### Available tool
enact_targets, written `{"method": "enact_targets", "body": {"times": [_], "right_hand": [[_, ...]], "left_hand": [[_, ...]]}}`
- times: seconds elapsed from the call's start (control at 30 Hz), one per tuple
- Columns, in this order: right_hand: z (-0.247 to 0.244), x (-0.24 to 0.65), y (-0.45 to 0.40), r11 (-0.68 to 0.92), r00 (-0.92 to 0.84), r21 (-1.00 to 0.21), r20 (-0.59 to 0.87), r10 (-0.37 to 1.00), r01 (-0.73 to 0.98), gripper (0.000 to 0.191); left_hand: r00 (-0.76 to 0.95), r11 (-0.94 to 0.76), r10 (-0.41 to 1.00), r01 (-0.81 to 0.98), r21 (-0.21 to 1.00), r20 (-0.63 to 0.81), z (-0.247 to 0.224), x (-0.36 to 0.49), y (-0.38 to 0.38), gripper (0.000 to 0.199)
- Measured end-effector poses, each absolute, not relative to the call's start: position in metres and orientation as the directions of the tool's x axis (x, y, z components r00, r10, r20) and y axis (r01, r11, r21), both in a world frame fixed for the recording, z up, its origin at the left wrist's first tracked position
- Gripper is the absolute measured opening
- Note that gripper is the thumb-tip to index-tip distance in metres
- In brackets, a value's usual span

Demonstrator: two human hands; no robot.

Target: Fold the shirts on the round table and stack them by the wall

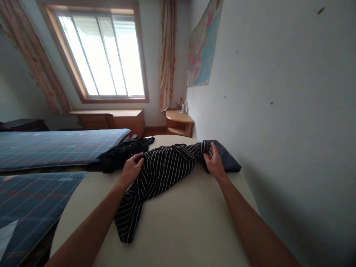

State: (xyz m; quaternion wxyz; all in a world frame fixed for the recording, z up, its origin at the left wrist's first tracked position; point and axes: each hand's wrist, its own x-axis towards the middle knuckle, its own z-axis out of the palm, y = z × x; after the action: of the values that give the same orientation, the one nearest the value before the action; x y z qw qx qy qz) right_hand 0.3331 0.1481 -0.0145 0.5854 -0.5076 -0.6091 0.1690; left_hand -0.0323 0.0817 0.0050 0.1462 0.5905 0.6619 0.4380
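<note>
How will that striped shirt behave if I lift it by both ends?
The striped shirt will probably sag in the middle, since it lies in soft creases. Its loose sleeve may swing or drag over the table. It looks thin, so likely light for its size.

Round-edged table [178, 230] with a smooth, cream-coloured top. Across its far half lies a black striped shirt [169, 165] with thin white stripes, its body bunched and creased; one sleeve [129, 218] extends toward the near left. At the far right, a folded dark garment [226, 157] lies flat, touching the shirt's right end. At the far left, a crumpled black garment [119, 154] lies partly on the top and extends past the left edge.
</note>
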Motion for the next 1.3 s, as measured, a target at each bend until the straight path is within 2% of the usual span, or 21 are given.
{"method": "enact_targets", "body": {"times": [0.07, 0.13, 0.2, 0.3, 0.37, 0.43, 0.57, 0.63, 0.73, 0.83, 0.9, 0.97, 1.07, 1.17, 1.23, 1.3], "right_hand": [[-0.026, 0.327, 0.149, 0.455, 0.07, -0.802, 0.517, 0.853, 0.386, 0.086], [-0.033, 0.32, 0.146, 0.458, -0.044, -0.776, 0.489, 0.871, 0.434, 0.092], [-0.036, 0.315, 0.14, 0.423, -0.087, -0.731, 0.45, 0.889, 0.536, 0.093], [-0.035, 0.31, 0.132, 0.331, -0.068, -0.67, 0.387, 0.92, 0.665, 0.088], [-0.033, 0.31, 0.129, 0.283, -0.046, -0.644, 0.36, 0.932, 0.711, 0.078], [-0.028, 0.312, 0.13, 0.279, -0.022, -0.645, 0.377, 0.926, 0.712, 0.063], [-0.014, 0.323, 0.136, 0.406, 0.094, -0.715, 0.547, 0.832, 0.569, 0.038], [-0.007, 0.329, 0.14, 0.449, 0.198, -0.764, 0.583, 0.788, 0.463, 0.036], [-0.004, 0.329, 0.144, 0.468, 0.245, -0.839, 0.533, 0.81, 0.277, 0.048], [-0.009, 0.321, 0.142, 0.497, 0.052, -0.849, 0.513, 0.857, 0.18, 0.078], [-0.014, 0.316, 0.137, 0.54, -0.114, -0.806, 0.529, 0.841, 0.241, 0.098], [-0.017, 0.313, 0.131, 0.571, -0.221, -0.74, 0.528, 0.82, 0.355, 0.104], [-0.017, 0.313, 0.124, 0.538, -0.245, -0.665, 0.487, 0.838, 0.519, 0.097], [-0.011, 0.318, 0.123, 0.468, -0.128, -0.62, 0.511, 0.85, 0.629, 0.083], [-0.005, 0.324, 0.126, 0.443, 0.004, -0.627, 0.579, 0.815, 0.641, 0.067], [0.001, 0.331, 0.13, 0.439, 0.163, -0.671, 0.638, 0.753, 0.597, 0.046]], "left_hand": [[-0.235, -0.076, 0.908, 0.722, 0.688, 0.347, -0.004, -0.023, 0.077, 0.054], [-0.164, -0.116, 0.886, 0.828, 0.548, 0.434, -0.012, -0.015, 0.069, 0.063], [-0.089, -0.14, 0.865, 0.902, 0.408, 0.494, -0.017, -0.011, 0.062, 0.062], [-0.099, -0.081, 0.865, 0.939, 0.333, 0.491, -0.019, -0.013, 0.056, 0.051], [-0.145, -0.031, 0.875, 0.935, 0.353, 0.463, -0.019, -0.018, 0.055, 0.043], [-0.188, -0.007, 0.891, 0.905, 0.425, 0.414, -0.019, -0.024, 0.054, 0.036], [-0.301, -0.04, 0.879, 0.725, 0.687, 0.369, -0.017, -0.038, 0.056, 0.026], [-0.378, -0.064, 0.857, 0.596, 0.8, 0.351, -0.015, -0.043, 0.058, 0.026], [-0.461, -0.048, 0.832, 0.495, 0.867, 0.309, -0.014, -0.049, 0.059, 0.027], [-0.501, 0.012, 0.821, 0.496, 0.868, 0.275, -0.015, -0.054, 0.06, 0.024], [-0.519, 0.042, 0.813, 0.507, 0.861, 0.265, -0.016, -0.057, 0.061, 0.023], [-0.528, 0.067, 0.804, 0.537, 0.841, 0.273, -0.018, -0.061, 0.061, 0.025], [-0.47, 0.114, 0.832, 0.663, 0.74, 0.293, -0.022, -0.062, 0.06, 0.038], [-0.371, 0.138, 0.884, 0.787, 0.602, 0.283, -0.026, -0.059, 0.058, 0.053], [-0.339, 0.119, 0.897, 0.803, 0.584, 0.284, -0.027, -0.058, 0.057, 0.052], [-0.363, 0.084, 0.874, 0.768, 0.635, 0.323, -0.026, -0.061, 0.059, 0.044]]}}
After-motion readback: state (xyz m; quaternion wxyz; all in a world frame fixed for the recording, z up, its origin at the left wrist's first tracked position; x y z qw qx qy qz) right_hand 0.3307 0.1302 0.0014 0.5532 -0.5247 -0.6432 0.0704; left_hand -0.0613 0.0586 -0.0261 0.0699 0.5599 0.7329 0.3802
